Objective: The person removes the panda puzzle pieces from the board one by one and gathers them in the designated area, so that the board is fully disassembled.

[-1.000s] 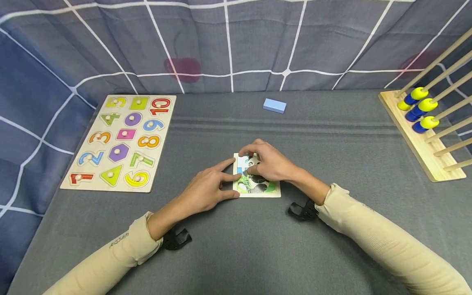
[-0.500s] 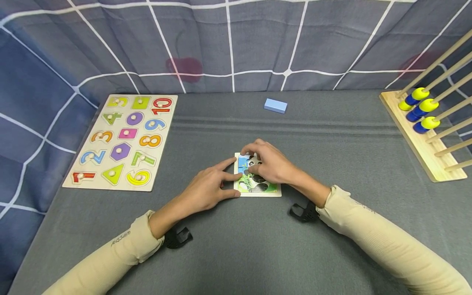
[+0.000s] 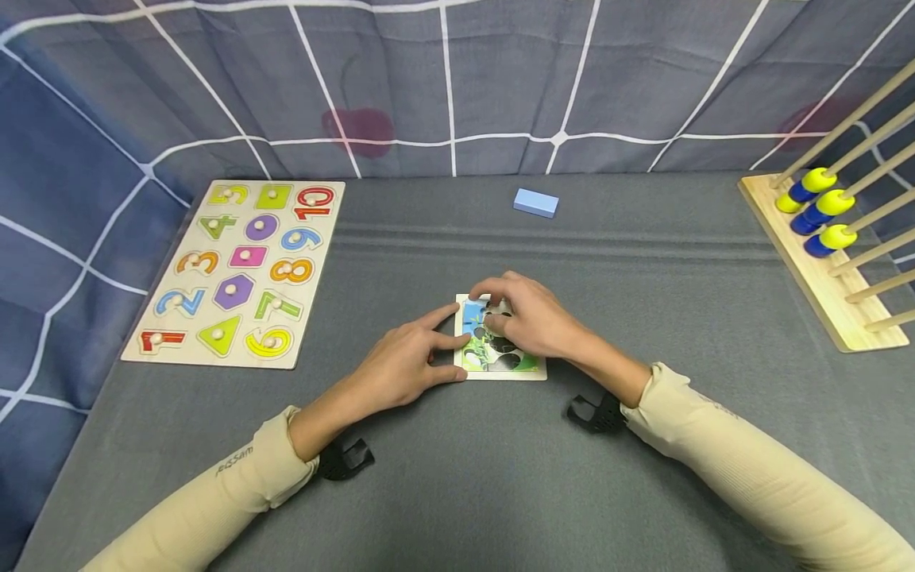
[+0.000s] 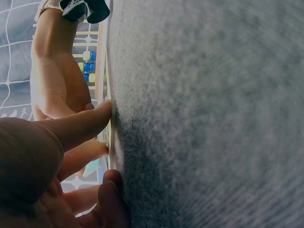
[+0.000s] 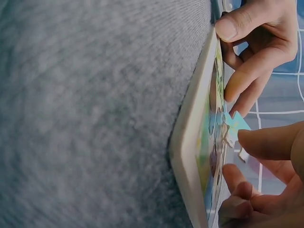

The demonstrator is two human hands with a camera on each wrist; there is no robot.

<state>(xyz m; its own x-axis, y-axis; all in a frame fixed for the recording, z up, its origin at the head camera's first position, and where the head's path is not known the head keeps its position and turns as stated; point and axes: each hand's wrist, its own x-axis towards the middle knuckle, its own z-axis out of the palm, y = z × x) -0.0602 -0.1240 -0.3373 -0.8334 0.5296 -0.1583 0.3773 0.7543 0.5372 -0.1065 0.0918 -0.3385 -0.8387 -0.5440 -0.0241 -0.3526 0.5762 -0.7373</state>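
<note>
A small panda jigsaw puzzle in a pale frame (image 3: 507, 376) lies flat on the grey cloth. My left hand (image 3: 400, 361) has its fingers spread, with thumb and fingertips touching the frame's left edge. Over the puzzle's upper part is my right hand (image 3: 532, 318), thumb and index finger bent towards each other. In the right wrist view, this hand holds a light-blue-topped puzzle piece (image 5: 237, 124) tilted up from the picture, the thumb against it. The right fingers cover part of the panda in the head view.
At the left lies a wooden board (image 3: 189, 356) of knobbed numbers and shapes. A light-blue block (image 3: 536, 202) rests near the back curtain. A wooden bead rack (image 3: 822, 286) with tall rods stands at the right.
The right hand has shifted slightly right and up, its thumb higher over the panda's face. The left hand keeps its place at the frame's edge.
</note>
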